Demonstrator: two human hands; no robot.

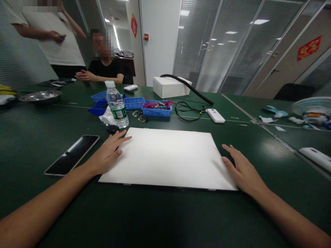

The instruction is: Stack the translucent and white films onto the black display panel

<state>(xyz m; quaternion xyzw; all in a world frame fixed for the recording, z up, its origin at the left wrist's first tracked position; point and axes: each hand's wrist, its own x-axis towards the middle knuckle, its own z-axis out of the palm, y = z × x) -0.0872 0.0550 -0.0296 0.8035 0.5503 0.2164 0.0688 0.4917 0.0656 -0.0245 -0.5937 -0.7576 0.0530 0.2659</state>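
A flat white panel [168,158] with a thin dark edge lies on the dark green table [160,217] in front of me. My left hand [110,153] is over the panel's left edge, its fingers spread and reaching a little onto the white surface. Beside the right edge is my right hand [240,168], fingers stretched out and apart, with nothing in it. Whether either palm presses on the panel I cannot tell. A smartphone [73,155] with a dark screen lies left of my left hand. Just beyond that hand stands a water bottle [117,106].
Blue trays stand behind the panel, one tray [157,111] full of red wires. Near them are eyeglasses [141,117], a black cable [187,112], a white device [215,115] and a white box [170,88]. A metal dish [40,97] is far left. Two people are across the table.
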